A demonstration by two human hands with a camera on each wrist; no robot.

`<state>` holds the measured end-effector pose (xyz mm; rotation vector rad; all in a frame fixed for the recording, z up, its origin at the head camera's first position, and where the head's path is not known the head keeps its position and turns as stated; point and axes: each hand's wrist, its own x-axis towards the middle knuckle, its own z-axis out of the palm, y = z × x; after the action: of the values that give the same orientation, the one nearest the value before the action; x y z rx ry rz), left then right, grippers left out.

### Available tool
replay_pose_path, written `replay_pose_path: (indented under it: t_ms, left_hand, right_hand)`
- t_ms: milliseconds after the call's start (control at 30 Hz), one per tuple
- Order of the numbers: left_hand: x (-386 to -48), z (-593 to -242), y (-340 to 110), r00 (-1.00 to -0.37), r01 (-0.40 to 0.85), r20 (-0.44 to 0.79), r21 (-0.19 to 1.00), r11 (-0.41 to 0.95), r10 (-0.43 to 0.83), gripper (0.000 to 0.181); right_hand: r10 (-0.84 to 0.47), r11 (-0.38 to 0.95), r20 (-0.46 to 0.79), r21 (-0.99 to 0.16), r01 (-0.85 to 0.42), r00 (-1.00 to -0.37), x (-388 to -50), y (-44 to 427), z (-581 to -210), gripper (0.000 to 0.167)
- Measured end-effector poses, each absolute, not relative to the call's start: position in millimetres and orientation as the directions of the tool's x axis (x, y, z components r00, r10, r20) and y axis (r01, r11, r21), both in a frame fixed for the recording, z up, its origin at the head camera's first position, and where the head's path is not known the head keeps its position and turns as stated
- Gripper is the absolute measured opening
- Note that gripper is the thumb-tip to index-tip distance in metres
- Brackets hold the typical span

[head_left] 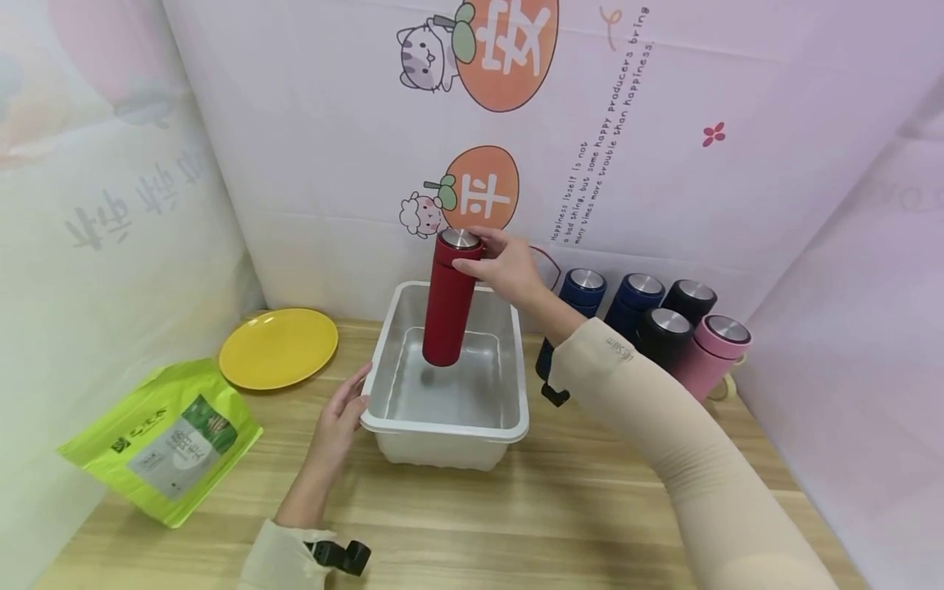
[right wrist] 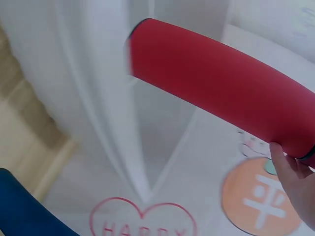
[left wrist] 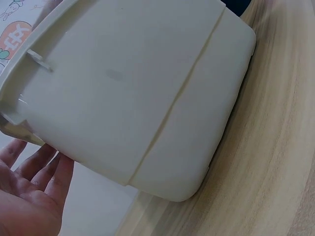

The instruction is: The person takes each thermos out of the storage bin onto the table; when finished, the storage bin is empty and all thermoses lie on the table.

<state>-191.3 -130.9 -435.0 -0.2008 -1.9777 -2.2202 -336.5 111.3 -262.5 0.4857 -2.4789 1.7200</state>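
A red thermos flask (head_left: 450, 307) with a silver-topped lid hangs upright over the white plastic bin (head_left: 446, 449), its base within the opening. My right hand (head_left: 507, 266) grips it near the lid; in the right wrist view the flask (right wrist: 221, 83) runs across the bin's rim, with the fingers at its lid end. My left hand (head_left: 341, 422) rests against the bin's left rim. The left wrist view has that hand (left wrist: 37, 182) with its fingers extended, touching the bin's side (left wrist: 123, 88).
Right of the bin stand blue flasks (head_left: 634, 303), black flasks (head_left: 665, 338) and a pink flask (head_left: 714, 354). On the left lie a yellow plate (head_left: 279, 348) and a lime-green pouch (head_left: 168, 447). A printed white cloth (head_left: 332, 164) backs the wooden table (head_left: 457, 524).
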Motion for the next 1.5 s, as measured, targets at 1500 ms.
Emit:
replay_pose_path:
  t_ms: [1500]
  left_hand:
    - [-188.0,-432.5,-130.2,-0.984,0.175,0.174,0.980,-0.094,-0.019,0.048]
  right_hand:
    - [0.160,0.438,0.254,-0.884,-0.162,-0.954,-232.0,274.5,-198.0,0.070]
